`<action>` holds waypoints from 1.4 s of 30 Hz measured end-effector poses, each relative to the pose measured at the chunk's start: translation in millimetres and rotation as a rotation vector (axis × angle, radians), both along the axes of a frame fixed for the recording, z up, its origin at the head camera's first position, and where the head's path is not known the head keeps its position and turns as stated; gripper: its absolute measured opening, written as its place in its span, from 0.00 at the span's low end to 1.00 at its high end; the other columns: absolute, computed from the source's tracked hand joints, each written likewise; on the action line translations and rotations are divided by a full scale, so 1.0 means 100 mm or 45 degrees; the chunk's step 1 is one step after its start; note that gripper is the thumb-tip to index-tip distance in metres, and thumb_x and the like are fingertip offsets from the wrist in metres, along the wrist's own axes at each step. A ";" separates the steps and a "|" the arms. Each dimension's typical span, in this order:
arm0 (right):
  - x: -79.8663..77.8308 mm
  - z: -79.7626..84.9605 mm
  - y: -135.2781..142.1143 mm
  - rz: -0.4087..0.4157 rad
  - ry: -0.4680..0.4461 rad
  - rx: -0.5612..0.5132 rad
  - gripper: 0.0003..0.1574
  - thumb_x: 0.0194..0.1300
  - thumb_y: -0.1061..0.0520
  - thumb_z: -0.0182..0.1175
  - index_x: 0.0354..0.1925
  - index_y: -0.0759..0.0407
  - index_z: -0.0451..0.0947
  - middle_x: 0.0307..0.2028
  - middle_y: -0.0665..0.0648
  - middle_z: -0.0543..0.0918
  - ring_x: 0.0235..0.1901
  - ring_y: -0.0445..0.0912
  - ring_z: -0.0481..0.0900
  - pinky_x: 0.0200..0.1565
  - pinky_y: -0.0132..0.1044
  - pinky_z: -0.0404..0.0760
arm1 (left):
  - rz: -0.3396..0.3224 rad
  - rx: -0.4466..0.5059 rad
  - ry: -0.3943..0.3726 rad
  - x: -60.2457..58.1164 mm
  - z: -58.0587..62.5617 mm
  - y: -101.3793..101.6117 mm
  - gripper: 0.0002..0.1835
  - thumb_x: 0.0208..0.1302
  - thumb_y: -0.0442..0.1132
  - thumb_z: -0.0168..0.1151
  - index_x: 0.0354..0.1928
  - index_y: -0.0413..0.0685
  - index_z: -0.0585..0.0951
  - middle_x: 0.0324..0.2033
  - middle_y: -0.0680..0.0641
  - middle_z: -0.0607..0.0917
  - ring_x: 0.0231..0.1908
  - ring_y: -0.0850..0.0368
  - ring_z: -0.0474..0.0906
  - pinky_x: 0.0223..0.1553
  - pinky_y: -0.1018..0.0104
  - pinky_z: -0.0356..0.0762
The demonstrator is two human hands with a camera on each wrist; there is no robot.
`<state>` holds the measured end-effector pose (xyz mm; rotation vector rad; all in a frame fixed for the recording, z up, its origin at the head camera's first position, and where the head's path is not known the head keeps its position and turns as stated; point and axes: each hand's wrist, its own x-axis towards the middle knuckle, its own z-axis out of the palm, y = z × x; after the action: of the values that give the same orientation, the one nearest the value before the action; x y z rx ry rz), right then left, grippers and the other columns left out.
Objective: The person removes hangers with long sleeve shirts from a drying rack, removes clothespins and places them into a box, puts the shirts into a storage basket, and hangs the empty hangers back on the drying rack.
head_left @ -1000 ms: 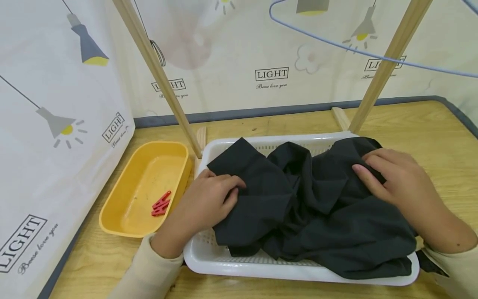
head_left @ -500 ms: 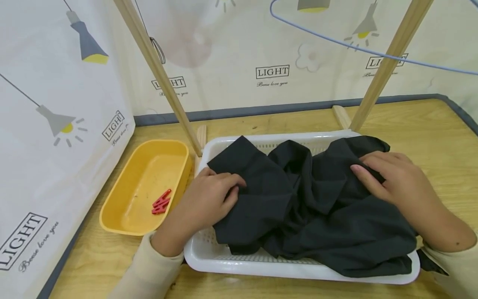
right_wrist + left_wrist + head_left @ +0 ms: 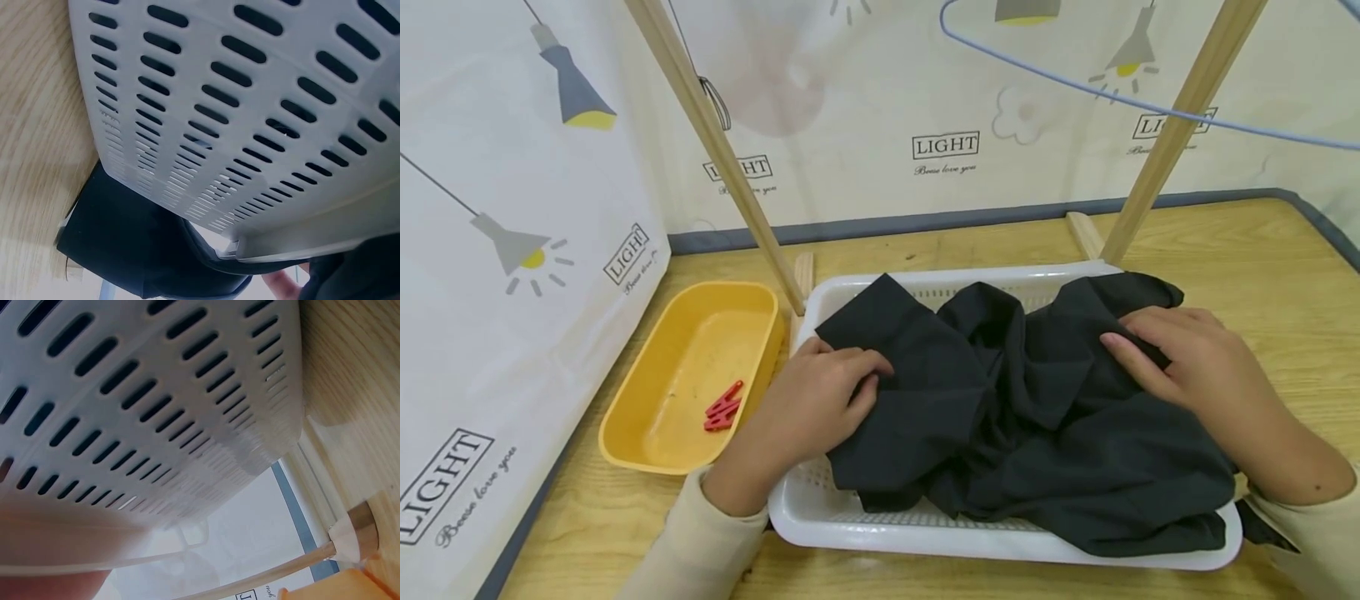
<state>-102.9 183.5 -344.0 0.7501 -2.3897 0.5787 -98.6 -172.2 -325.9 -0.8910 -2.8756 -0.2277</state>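
Note:
A crumpled black cloth [image 3: 947, 400] fills much of a white perforated plastic basket [image 3: 1000, 543]. At the basket's left side my left hand [image 3: 827, 396] holds the cloth, its thumb and forefinger bent together on the fabric. My right hand [image 3: 1195, 367] grips a fold at the right side, thumb toward the middle. Part of the cloth spills over the far right rim; in the right wrist view the black cloth [image 3: 125, 237] hangs outside the basket wall [image 3: 206, 106]. The left wrist view shows mostly the slotted basket wall [image 3: 144, 406].
Left of the basket stands a yellow plastic tub [image 3: 688, 333] with several red clothespins [image 3: 724, 407] in it. Two wooden posts [image 3: 718, 150] of a rack rise behind the basket. A blue clothes hanger [image 3: 1075, 82] hangs above right. Printed curtains enclose the wooden table [image 3: 1285, 275].

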 end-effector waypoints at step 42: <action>-0.17 -0.04 0.32 -0.304 -1.068 -0.151 0.46 0.65 0.37 0.47 0.72 0.46 0.39 0.69 0.68 0.52 0.63 0.71 0.55 0.52 0.66 0.58 | 0.006 -0.002 -0.004 -0.01 -0.01 0.00 0.10 0.62 0.43 0.53 0.40 0.60 0.82 0.33 0.60 0.85 0.31 0.68 0.77 0.38 0.68 0.64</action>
<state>-119.4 215.8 -348.4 0.1523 -3.0888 1.0752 -99.1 -172.5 -326.5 -0.8854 -2.8808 -0.2266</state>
